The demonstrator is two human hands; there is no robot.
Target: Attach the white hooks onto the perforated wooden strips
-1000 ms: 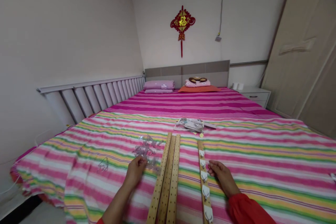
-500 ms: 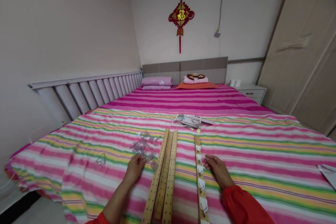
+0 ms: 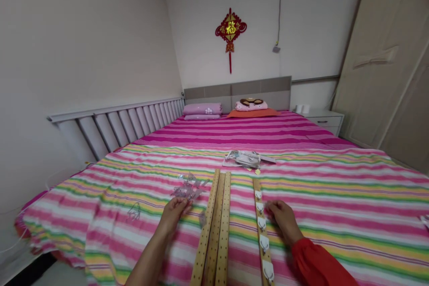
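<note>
My left hand (image 3: pixel 173 215) reaches into a heap of clear plastic hooks (image 3: pixel 187 187) on the striped bedspread, its fingers curled and pinched at the pile's near edge. Just right of it lies a stack of perforated wooden strips (image 3: pixel 215 228), pointing away from me. My right hand (image 3: pixel 283 220) rests with bent fingers against the right side of a single wooden strip (image 3: pixel 261 225) that carries several white hooks. What either hand holds is too small to make out.
The striped bedspread (image 3: pixel 335 196) covers a wide bed. A clear plastic packet (image 3: pixel 246 158) lies beyond the strips. Pillows (image 3: pixel 203 109) sit at the headboard, a white nightstand (image 3: pixel 325 119) to the right, a wardrobe (image 3: pixel 389 67) along the right wall.
The left hand has stayed at the near edge of the clear hooks, shifting only slightly. The right hand stays beside the hooked strip. The camera view rocked up and down.
</note>
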